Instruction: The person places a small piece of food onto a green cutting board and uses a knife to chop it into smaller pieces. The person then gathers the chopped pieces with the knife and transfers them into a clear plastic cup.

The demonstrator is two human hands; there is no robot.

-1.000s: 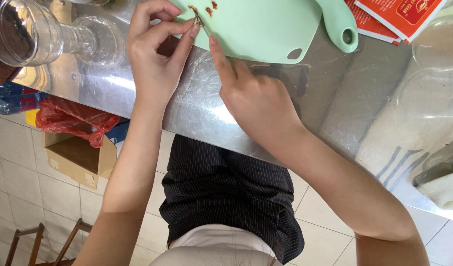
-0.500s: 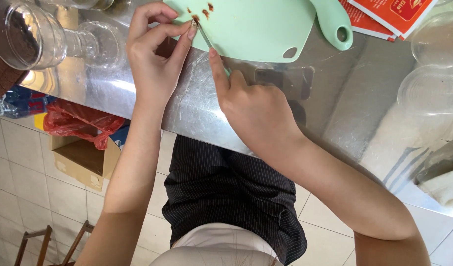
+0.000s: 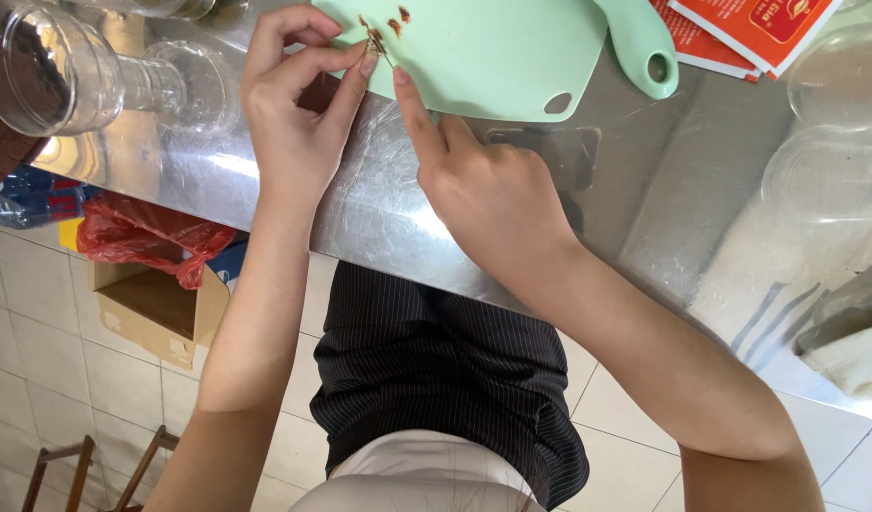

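A mint-green cutting board (image 3: 493,57) lies on the steel counter (image 3: 644,209), with small reddish-brown bits (image 3: 398,17) near its left edge. My left hand (image 3: 293,114) pinches one small brown piece (image 3: 369,38) between thumb and forefinger at the board's edge. My right hand (image 3: 493,199) is closed around a small knife. Its forefinger lies along the thin blade (image 3: 385,55), which touches the pinched piece. The knife's handle is hidden inside the hand.
A clear glass goblet (image 3: 66,76) lies on its side at the counter's left end. Red-orange packets (image 3: 758,28), clear plastic cups (image 3: 825,171) and a folded cloth (image 3: 853,360) are on the right. On the tiled floor sit a cardboard box (image 3: 151,313) and a red bag (image 3: 142,237).
Both hands stay at the board's left edge, with the blade working at the pinched piece. The view has drifted slightly, so the board sits a little higher in frame.
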